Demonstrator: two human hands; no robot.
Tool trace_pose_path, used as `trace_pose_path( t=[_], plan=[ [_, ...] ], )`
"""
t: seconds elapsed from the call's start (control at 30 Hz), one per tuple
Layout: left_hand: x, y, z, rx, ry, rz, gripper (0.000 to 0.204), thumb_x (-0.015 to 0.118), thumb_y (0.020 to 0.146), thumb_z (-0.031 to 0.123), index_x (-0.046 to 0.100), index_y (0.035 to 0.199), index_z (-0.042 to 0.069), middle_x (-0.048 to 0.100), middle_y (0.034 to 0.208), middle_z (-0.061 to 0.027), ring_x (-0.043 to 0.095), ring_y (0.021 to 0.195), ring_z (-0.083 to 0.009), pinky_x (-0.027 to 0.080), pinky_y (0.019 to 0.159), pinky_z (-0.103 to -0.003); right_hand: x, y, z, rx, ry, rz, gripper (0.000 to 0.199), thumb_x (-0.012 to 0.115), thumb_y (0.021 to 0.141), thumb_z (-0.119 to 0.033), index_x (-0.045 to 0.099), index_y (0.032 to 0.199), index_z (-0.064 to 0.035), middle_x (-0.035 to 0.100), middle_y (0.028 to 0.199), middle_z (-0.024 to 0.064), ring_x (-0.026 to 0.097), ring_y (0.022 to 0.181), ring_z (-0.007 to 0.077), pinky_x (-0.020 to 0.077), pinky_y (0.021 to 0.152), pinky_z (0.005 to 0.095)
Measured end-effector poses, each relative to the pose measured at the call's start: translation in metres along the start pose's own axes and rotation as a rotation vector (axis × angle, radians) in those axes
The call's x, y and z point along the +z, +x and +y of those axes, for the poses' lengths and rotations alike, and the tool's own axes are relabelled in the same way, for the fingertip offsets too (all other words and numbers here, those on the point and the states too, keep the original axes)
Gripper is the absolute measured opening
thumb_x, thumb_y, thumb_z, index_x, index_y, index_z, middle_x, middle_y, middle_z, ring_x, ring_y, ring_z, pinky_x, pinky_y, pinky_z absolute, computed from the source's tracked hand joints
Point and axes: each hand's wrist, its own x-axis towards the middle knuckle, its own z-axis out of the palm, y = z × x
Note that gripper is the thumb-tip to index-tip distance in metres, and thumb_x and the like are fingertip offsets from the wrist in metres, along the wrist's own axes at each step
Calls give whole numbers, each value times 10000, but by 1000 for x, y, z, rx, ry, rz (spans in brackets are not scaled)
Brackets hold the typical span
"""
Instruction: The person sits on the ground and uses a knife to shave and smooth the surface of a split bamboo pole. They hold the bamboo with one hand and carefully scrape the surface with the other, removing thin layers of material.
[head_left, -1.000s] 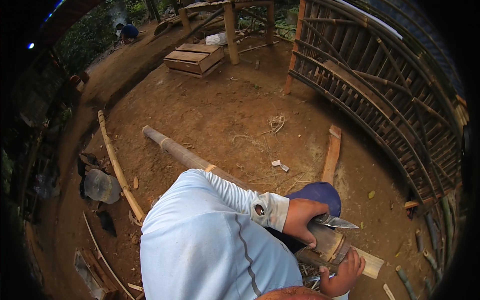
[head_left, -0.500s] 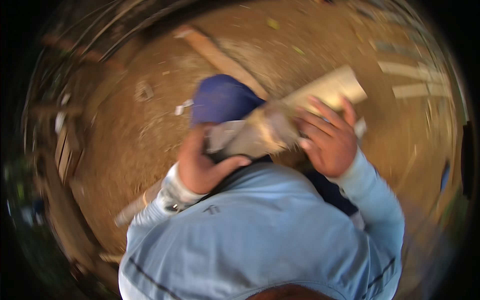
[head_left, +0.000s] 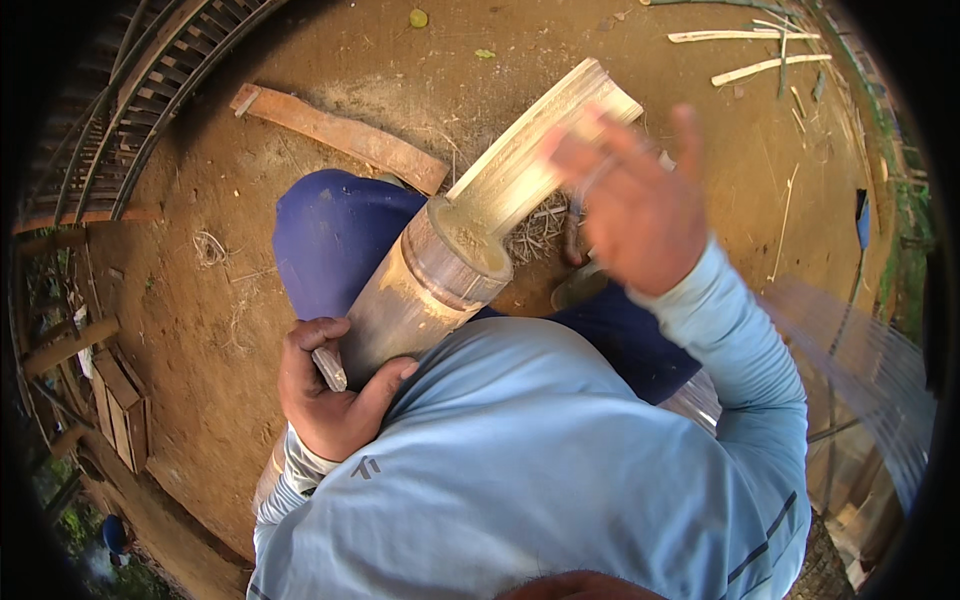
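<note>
A thick bamboo section (head_left: 405, 310) lies slanted across my lap, between my blue-clad knee and my shirt. Its near part is a full round tube; beyond the node ring, only a split, trough-like half (head_left: 525, 150) sticks out, pale on the inside. My left hand (head_left: 330, 400) grips the near end, thumb on one side and fingers on the other. A short, pale-ended piece (head_left: 330, 368) shows in that same hand beside the tube; what it belongs to is hidden. Blurred by motion, my right hand (head_left: 645, 205) hovers by the split half with fingers apart, holding nothing visible.
A brown plank (head_left: 335, 130) lies on the dirt floor beyond my knee. Pale split strips (head_left: 770, 70) are at the far right, and a clear corrugated sheet (head_left: 860, 370) is at the right. A slatted structure (head_left: 165, 90) stands far left, with wooden boards (head_left: 120, 405) below it.
The bamboo has swung to a steeper slant, and its split inner face now shows. My left hand has shifted left and nearer to me; my right hand has lifted a little off the bamboo.
</note>
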Motion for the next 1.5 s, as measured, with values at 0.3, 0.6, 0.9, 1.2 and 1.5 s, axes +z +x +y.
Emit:
trace_pose_path(
  t=[0.3,0.6,0.9,1.2,1.5],
  plan=[
    [-7,8,0,-31,-21,-37,670,975,658,188,551,1147,13,628,1027,-79,614,948,-174,483,866,-299,1,8,-26,1,43,-138,711,592,760,-81,540,1455,-222,507,1527,-10,410,1450,204,148,1170,670],
    [-4,9,-1,-90,-44,15,695,992,616,234,575,1134,33,473,882,26,404,756,-80,377,709,-231,-5,18,-25,62,35,-158,631,626,822,-96,537,1445,-146,487,1540,33,422,1441,198,173,1155,702],
    [-5,11,2,-70,-52,-12,636,971,648,159,575,1126,19,568,951,-28,460,778,-100,418,716,-246,-8,8,-17,78,37,-150,683,614,776,-124,540,1452,-187,514,1519,0,364,1479,254,127,1163,702],
    [-6,9,1,-46,-18,-3,653,980,634,166,571,1121,19,563,921,-13,457,770,-97,413,734,-239,-18,14,6,172,-99,-35,538,638,761,-121,679,1290,-211,572,1450,8,403,1430,292,175,1144,667],
    [-6,14,1,-92,-62,7,666,984,630,187,570,1125,25,547,886,8,441,748,-79,379,683,-228,-8,25,-21,-75,170,-63,549,592,820,-43,695,1276,-331,533,1502,-13,439,1415,247,184,1174,593]
  ],
)
